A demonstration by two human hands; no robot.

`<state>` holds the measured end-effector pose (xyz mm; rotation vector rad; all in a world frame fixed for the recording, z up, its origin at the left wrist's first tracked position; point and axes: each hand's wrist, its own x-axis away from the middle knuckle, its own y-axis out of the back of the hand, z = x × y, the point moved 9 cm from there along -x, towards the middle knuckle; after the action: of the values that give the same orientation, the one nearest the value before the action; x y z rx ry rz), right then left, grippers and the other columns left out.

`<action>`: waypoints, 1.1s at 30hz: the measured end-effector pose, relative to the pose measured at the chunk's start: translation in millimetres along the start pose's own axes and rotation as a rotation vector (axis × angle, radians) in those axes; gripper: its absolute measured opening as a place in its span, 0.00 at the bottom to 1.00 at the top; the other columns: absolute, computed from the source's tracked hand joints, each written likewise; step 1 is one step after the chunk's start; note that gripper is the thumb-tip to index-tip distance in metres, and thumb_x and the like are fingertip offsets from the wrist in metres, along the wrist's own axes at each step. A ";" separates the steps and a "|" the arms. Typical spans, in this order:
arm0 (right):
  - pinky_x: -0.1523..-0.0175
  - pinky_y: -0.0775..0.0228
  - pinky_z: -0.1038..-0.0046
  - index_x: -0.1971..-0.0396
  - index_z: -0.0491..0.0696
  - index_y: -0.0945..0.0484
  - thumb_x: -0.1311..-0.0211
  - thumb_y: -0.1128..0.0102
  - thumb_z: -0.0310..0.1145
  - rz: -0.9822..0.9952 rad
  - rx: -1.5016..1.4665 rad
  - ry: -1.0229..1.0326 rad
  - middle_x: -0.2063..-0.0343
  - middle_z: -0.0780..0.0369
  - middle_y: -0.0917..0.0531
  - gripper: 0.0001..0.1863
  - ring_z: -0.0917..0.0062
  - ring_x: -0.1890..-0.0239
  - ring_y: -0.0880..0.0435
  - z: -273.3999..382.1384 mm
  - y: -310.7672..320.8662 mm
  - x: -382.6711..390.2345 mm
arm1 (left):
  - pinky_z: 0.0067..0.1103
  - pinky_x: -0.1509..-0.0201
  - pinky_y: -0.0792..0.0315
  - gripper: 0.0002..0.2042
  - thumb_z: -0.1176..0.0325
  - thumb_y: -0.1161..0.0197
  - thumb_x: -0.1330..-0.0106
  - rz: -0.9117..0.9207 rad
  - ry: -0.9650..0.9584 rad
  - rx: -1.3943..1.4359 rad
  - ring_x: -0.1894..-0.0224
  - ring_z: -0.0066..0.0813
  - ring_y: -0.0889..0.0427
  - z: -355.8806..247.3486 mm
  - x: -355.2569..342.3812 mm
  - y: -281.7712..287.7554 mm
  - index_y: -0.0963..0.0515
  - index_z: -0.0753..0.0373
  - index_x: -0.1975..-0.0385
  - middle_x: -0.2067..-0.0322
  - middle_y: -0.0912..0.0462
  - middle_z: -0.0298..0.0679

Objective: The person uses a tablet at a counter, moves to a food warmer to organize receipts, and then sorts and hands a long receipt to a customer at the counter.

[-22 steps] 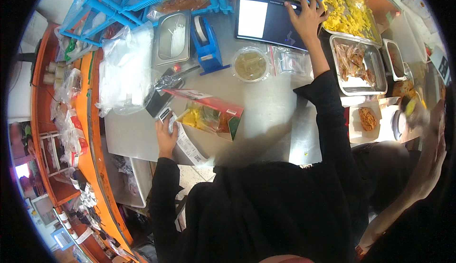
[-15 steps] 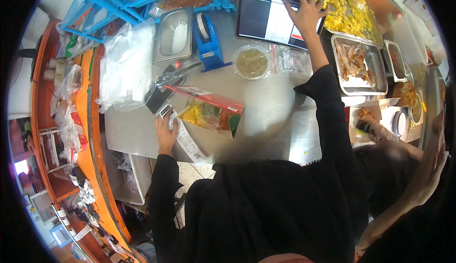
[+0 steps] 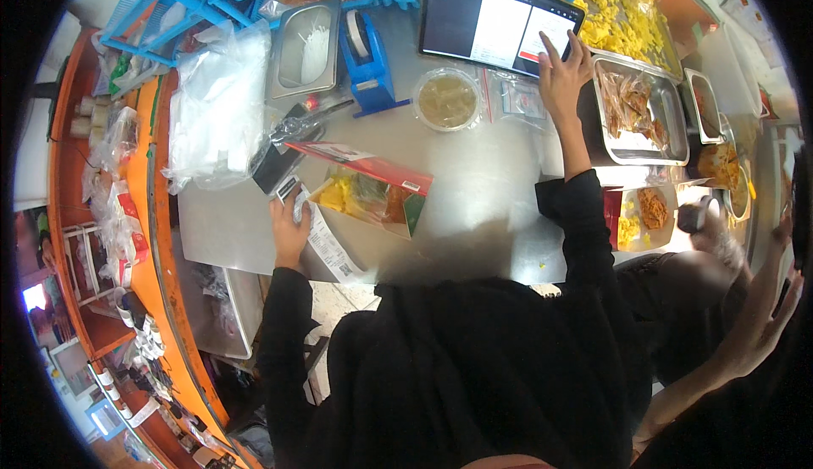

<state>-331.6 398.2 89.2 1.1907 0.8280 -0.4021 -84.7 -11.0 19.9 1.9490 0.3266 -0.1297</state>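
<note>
My right hand reaches to the lower right part of a tablet, its fingers apart and fingertips at the lit screen. Nothing is held in it. Closed around the upper end of a long printed paper receipt is my left hand, at the near left of the metal table. Just right of that hand sits an open red-and-white food box with yellow food and a bagged portion inside. A black device lies behind the left hand, partly under clear plastic.
A round lidded tub, blue tape dispenser, steel pan and stack of plastic bags stand along the back. On the right are trays of yellow food and bagged food. A co-worker's hand is beside another food box.
My right hand has come down from the tablet's upper right to its lower right. The left hand still grips the receipt. At right, the co-worker's hand has moved off the other food box.
</note>
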 end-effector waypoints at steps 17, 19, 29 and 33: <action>0.44 0.68 0.56 0.64 0.63 0.25 0.49 0.53 0.45 0.144 0.067 -0.057 0.47 0.61 0.44 0.13 0.60 0.45 0.54 -5.1 -23.5 28.6 | 0.30 0.52 0.43 0.18 0.71 0.48 0.48 0.037 0.017 0.012 0.56 0.44 0.37 2.3 0.6 -3.9 0.33 0.62 0.55 0.59 0.33 0.49; 0.45 0.67 0.56 0.65 0.62 0.24 0.49 0.53 0.44 0.134 0.066 -0.048 0.47 0.61 0.43 0.12 0.60 0.45 0.54 -5.0 -23.1 29.2 | 0.30 0.52 0.43 0.17 0.71 0.48 0.48 0.027 0.020 0.018 0.56 0.44 0.36 -1.4 -0.6 -1.0 0.33 0.61 0.55 0.60 0.33 0.49; 0.46 0.63 0.56 0.70 0.59 0.22 0.51 0.49 0.42 0.110 0.066 0.000 0.49 0.61 0.40 0.10 0.59 0.46 0.51 0.8 -22.5 27.7 | 0.29 0.54 0.40 0.17 0.73 0.47 0.50 -0.028 -0.004 -0.033 0.59 0.42 0.35 0.0 0.1 1.6 0.31 0.61 0.57 0.61 0.31 0.45; 0.46 0.63 0.54 0.67 0.60 0.23 0.49 0.52 0.45 0.194 0.153 0.049 0.50 0.57 0.39 0.12 0.59 0.46 0.49 1.1 -30.5 29.8 | 0.29 0.55 0.40 0.17 0.72 0.47 0.50 -0.050 -0.017 -0.009 0.59 0.42 0.35 -2.9 1.4 5.0 0.31 0.60 0.57 0.61 0.31 0.45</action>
<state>-332.4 390.7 47.2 1.4147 0.7251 -0.2814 -82.1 -9.9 25.1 1.9303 0.3640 -0.1765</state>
